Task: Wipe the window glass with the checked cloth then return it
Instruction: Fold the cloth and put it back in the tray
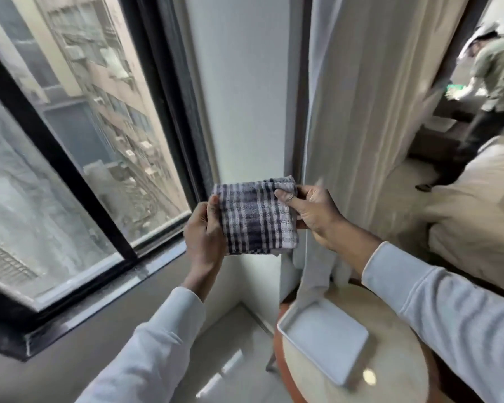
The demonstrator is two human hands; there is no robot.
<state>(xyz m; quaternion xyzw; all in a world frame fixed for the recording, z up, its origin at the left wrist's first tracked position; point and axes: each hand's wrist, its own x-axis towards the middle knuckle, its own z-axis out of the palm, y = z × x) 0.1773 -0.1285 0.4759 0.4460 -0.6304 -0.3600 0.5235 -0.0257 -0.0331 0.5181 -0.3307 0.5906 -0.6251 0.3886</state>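
We hold the checked cloth (pixel 258 216) folded into a compact pad, raised between both hands in front of the pale wall (pixel 239 82), just right of the window glass (pixel 79 135) and not touching it; left hand (pixel 205 231) pinches the cloth's left edge, thumb on the near face and fingers hidden behind; right hand (pixel 312 210) grips the upper right corner, thumb pressed over the fold. We judge the two-handed hold serves to square the folds, giving a flat face for wiping or a neat pad to put back; which of the two we cannot tell.

Room: dark window frame (pixel 70 181) divides the panes, a dark sill below; buildings show through the glass; a cream curtain (pixel 370 112) hangs just right of the cloth; beneath it a round table (pixel 396 362) carries an empty white tray (pixel 323 341), a likely return spot for the cloth; a bed (pixel 471 205) lies at right; another person (pixel 495 82) bends over in the far background.
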